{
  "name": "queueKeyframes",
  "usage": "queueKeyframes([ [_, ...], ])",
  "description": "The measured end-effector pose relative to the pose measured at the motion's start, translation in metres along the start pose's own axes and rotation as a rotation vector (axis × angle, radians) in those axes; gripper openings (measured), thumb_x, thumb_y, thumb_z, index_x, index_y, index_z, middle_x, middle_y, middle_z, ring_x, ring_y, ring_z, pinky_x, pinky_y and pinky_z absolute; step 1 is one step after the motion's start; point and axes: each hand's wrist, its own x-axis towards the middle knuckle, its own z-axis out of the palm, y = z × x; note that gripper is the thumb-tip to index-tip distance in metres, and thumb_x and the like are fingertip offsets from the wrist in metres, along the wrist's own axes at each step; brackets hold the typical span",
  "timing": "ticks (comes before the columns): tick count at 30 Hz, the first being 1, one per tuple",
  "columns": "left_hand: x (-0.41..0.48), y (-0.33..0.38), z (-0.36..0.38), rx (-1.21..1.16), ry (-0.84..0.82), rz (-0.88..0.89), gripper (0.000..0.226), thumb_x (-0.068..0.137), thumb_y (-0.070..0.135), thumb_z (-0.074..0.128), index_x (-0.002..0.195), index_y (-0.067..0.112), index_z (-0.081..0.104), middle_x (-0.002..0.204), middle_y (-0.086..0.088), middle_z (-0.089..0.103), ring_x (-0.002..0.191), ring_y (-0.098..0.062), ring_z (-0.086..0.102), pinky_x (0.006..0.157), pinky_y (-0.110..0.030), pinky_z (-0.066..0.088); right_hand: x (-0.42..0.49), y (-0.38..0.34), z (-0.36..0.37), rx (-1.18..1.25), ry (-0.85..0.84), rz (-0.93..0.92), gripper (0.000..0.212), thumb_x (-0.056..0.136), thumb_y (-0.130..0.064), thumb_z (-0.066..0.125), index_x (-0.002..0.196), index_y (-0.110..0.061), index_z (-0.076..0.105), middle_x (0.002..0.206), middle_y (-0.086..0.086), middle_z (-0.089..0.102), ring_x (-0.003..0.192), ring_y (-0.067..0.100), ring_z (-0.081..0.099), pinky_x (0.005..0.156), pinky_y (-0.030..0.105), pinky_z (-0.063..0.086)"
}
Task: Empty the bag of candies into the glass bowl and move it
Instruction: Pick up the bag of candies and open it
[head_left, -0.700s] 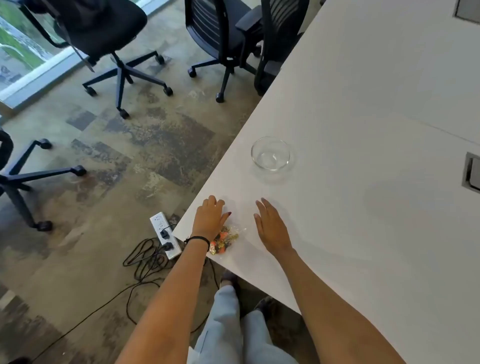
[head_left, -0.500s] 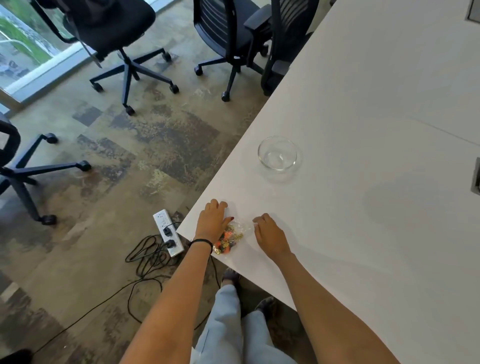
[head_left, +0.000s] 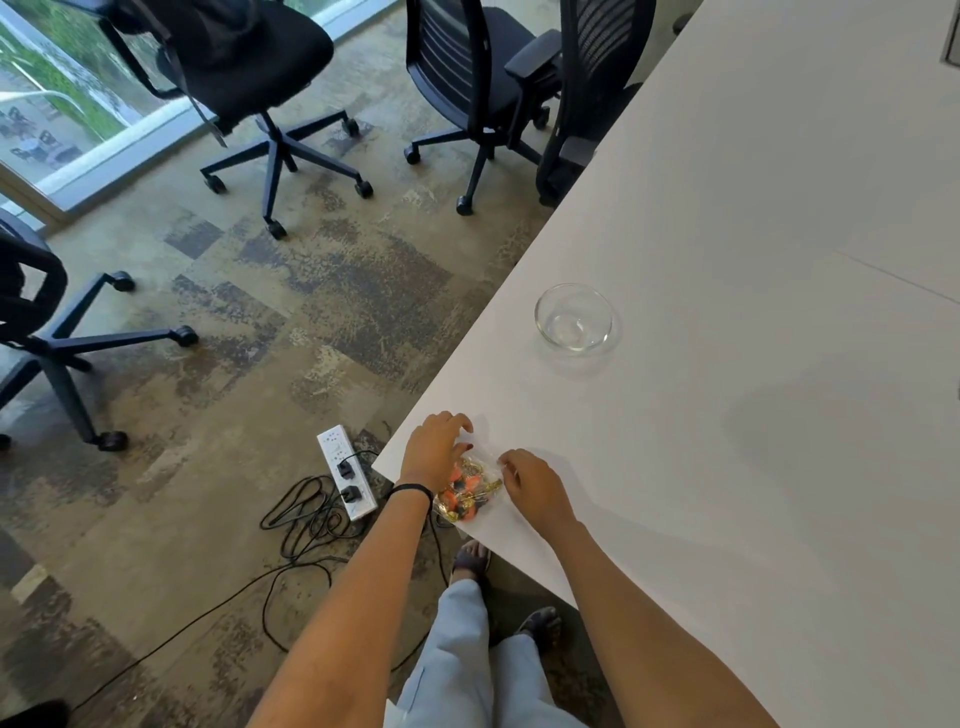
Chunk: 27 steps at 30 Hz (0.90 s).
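A clear plastic bag of candies (head_left: 469, 487), orange and gold inside, lies flat at the near left corner of the white table (head_left: 753, 322). My left hand (head_left: 435, 448) rests on the bag's left side with fingers curled over its top edge. My right hand (head_left: 529, 480) pinches the bag's right top corner with bent fingers. The empty glass bowl (head_left: 574, 318) stands upright farther along the table, near its left edge, well apart from both hands.
Several black office chairs (head_left: 467, 83) stand on the carpet to the left and at the table's far edge. A white power strip (head_left: 346, 471) with black cables lies on the floor beside the table corner. My legs and sandalled feet show under the corner.
My right hand's fingers have gone from flat beside the bag to curled on its right edge. My left hand's fingers have bent over the bag. The bowl has not moved.
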Motion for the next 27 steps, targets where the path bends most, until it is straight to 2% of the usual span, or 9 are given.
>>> queueKeyframes([
  [6, 0.001, -0.003, -0.007, -0.037, -0.043, 0.077, 0.012, 0.089, 0.019, 0.059, 0.09, 0.017, 0.071, 0.099, -0.007, 0.061, 0.096, -0.025, 0.052, 0.08, -0.036, 0.043, 0.002, -0.002, -0.003, 0.002, 0.041, -0.005, 0.021, 0.095, -0.019, 0.045, 0.102, -0.007, 0.061, 0.101, 0.012, 0.068, 0.088, 0.022, 0.061, 0.074, 0.026, 0.046],
  [11, 0.003, -0.001, -0.014, -0.102, -0.058, 0.075, 0.012, 0.087, 0.021, 0.062, 0.087, 0.015, 0.073, 0.091, -0.004, 0.073, 0.085, -0.019, 0.057, 0.074, -0.027, 0.041, 0.005, -0.004, -0.009, 0.02, 0.107, -0.003, 0.022, 0.095, -0.017, 0.045, 0.104, -0.006, 0.062, 0.105, 0.011, 0.068, 0.094, 0.022, 0.062, 0.08, 0.026, 0.047],
  [14, 0.006, 0.002, -0.025, -0.17, -0.147, 0.067, 0.012, 0.085, 0.023, 0.065, 0.084, 0.013, 0.073, 0.086, -0.005, 0.074, 0.073, -0.012, 0.055, 0.068, -0.025, 0.042, 0.009, -0.005, -0.016, 0.035, 0.138, -0.006, 0.02, 0.094, -0.014, 0.045, 0.1, -0.007, 0.063, 0.102, 0.011, 0.068, 0.092, 0.021, 0.061, 0.079, 0.027, 0.047],
  [16, 0.01, 0.006, -0.035, -0.212, -0.221, 0.077, 0.015, 0.085, 0.022, 0.065, 0.086, 0.009, 0.073, 0.082, -0.008, 0.075, 0.068, -0.015, 0.06, 0.065, -0.027, 0.046, 0.011, -0.007, -0.023, 0.043, 0.163, -0.026, 0.018, 0.093, -0.012, 0.047, 0.096, -0.007, 0.063, 0.099, 0.01, 0.068, 0.09, 0.022, 0.061, 0.077, 0.03, 0.048],
  [18, 0.013, 0.012, -0.044, -0.21, -0.275, 0.096, 0.018, 0.085, 0.022, 0.066, 0.089, 0.006, 0.072, 0.08, -0.011, 0.075, 0.06, -0.012, 0.059, 0.058, -0.019, 0.045, 0.014, -0.012, -0.03, 0.062, 0.188, -0.035, 0.016, 0.092, -0.011, 0.048, 0.095, -0.007, 0.064, 0.097, 0.01, 0.068, 0.088, 0.021, 0.061, 0.077, 0.031, 0.05],
  [20, 0.016, 0.017, -0.047, -0.22, -0.334, 0.101, 0.02, 0.084, 0.022, 0.067, 0.088, 0.003, 0.072, 0.079, -0.015, 0.074, 0.051, -0.003, 0.055, 0.053, -0.011, 0.043, 0.017, -0.017, -0.036, 0.091, 0.209, -0.037, 0.015, 0.092, -0.01, 0.049, 0.096, -0.007, 0.063, 0.097, 0.011, 0.067, 0.086, 0.019, 0.06, 0.079, 0.034, 0.053],
  [22, 0.02, 0.023, -0.049, -0.257, -0.357, 0.088, 0.02, 0.083, 0.022, 0.069, 0.082, 0.002, 0.07, 0.075, -0.016, 0.073, 0.045, 0.002, 0.056, 0.056, -0.013, 0.047, 0.018, -0.023, -0.042, 0.136, 0.237, -0.022, 0.014, 0.092, -0.011, 0.05, 0.102, -0.01, 0.059, 0.102, 0.008, 0.064, 0.088, 0.016, 0.059, 0.082, 0.038, 0.055],
  [24, 0.023, 0.029, -0.05, -0.31, -0.338, 0.055, 0.02, 0.082, 0.022, 0.071, 0.078, 0.003, 0.068, 0.065, -0.01, 0.07, 0.043, 0.003, 0.057, 0.061, -0.019, 0.052, 0.018, -0.029, -0.048, 0.198, 0.265, 0.031, 0.022, 0.091, -0.017, 0.053, 0.112, -0.014, 0.049, 0.109, 0.002, 0.054, 0.09, 0.017, 0.059, 0.079, 0.038, 0.058],
  [27, 0.026, 0.039, -0.052, -0.402, -0.309, 0.02, 0.018, 0.082, 0.018, 0.07, 0.076, 0.002, 0.066, 0.058, -0.002, 0.065, 0.05, -0.008, 0.062, 0.063, -0.023, 0.057, 0.02, -0.034, -0.056, 0.203, 0.3, 0.097, 0.028, 0.091, -0.03, 0.054, 0.11, -0.013, 0.043, 0.11, 0.001, 0.045, 0.09, 0.02, 0.058, 0.075, 0.035, 0.055],
])
